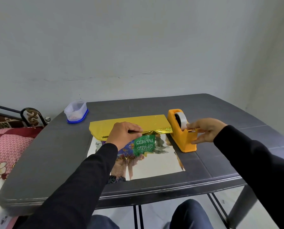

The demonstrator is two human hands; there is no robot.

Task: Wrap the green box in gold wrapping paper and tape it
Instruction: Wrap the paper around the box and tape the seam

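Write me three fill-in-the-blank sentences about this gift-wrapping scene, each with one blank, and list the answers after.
1. The left hand presses the folded gold wrapping paper onto the ____ box.
2. The right hand reaches to the orange tape ____.
3. The clear container at the table's far left corner has a ____ lid.

Answers: green; dispenser; blue
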